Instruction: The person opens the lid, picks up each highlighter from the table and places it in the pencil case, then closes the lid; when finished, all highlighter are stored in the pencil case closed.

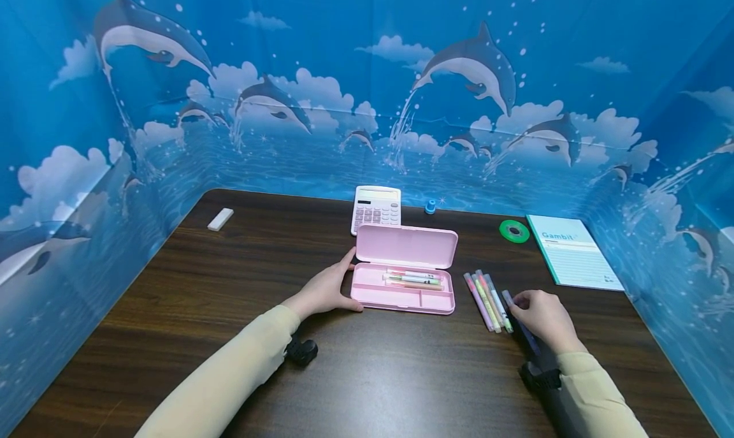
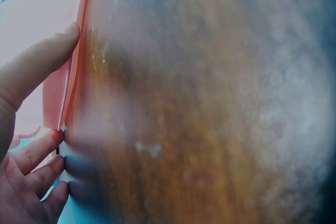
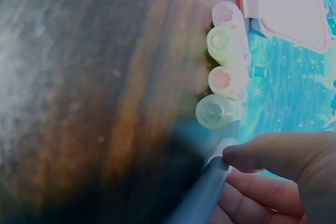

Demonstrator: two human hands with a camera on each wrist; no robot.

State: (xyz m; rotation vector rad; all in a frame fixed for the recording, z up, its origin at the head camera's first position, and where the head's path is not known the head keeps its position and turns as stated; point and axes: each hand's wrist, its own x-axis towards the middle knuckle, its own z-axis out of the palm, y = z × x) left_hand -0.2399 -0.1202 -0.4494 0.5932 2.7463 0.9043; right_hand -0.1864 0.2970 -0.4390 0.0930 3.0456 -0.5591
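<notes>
A pink pencil case lies with its lid raised, with several pens in its upper compartment. My left hand holds the left end of the case, thumb at the near corner and fingers toward the hinge. In the left wrist view, the thumb and fingertips touch the pink edge. To the right, my right hand pinches a dark bluish marker between thumb and fingers. Beside it several pastel markers lie in a row, their round ends showing in the right wrist view.
A calculator stands behind the raised lid, with a small blue object nearby. Farther right are a green tape roll and a notepad. At the far left sits a white block. A dolphin-print curtain borders the table.
</notes>
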